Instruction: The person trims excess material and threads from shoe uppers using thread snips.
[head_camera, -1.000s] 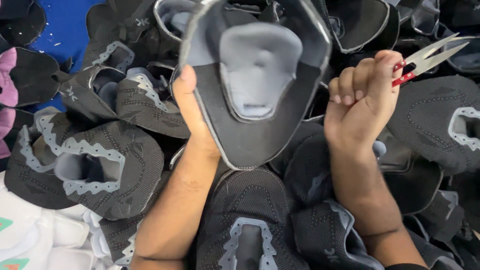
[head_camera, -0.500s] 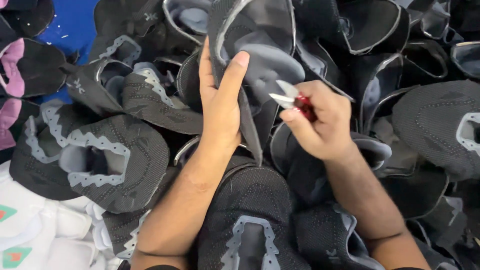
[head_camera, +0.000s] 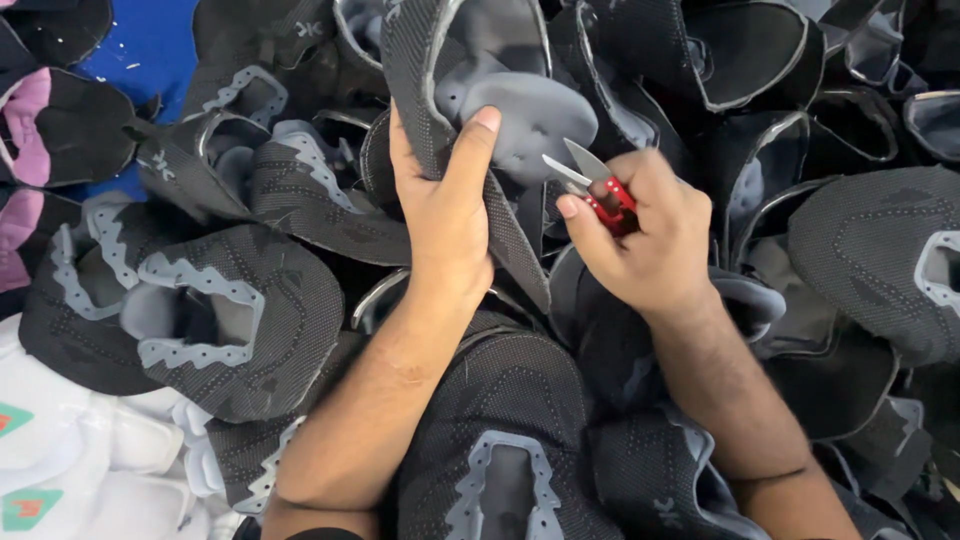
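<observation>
The left hand (head_camera: 445, 215) was found closed on the folded edge of a black knit shoe upper (head_camera: 450, 90) with a grey lining, thumb on the lining side and fingers wrapped behind the fabric. The upper was held raised at 12 o'clock of the view, above a deep pile of like black uppers (head_camera: 500, 440) that covered the surface. The right hand (head_camera: 645, 240) was closed about a small red-handled thread snipper (head_camera: 590, 180), its 2 blades parted and pointed toward 10 o'clock, just beside the grey lining and not seen to touch it.

In the inspector's judgement, trimming at the lining edge was the step in hand. For it to be done well, the fabric would need to be kept taut by the left hand, only the stray thread taken between the blade tips, and the tips kept off the knit and clear of the left thumb, which lay near them. No loose thread could be made out at this sharpness.

Against the frame 0.5 s earlier, the left thumb was seen shifted further over the lining and the snipper carried slightly up toward the upper. Against the frame 1 s earlier, the upper had been turned from flat-open to folded, and the snipper brought in from 2 o'clock. White uppers (head_camera: 70, 470) at 8 o'clock and a blue patch (head_camera: 150, 50) at 11 o'clock were unchanged.
</observation>
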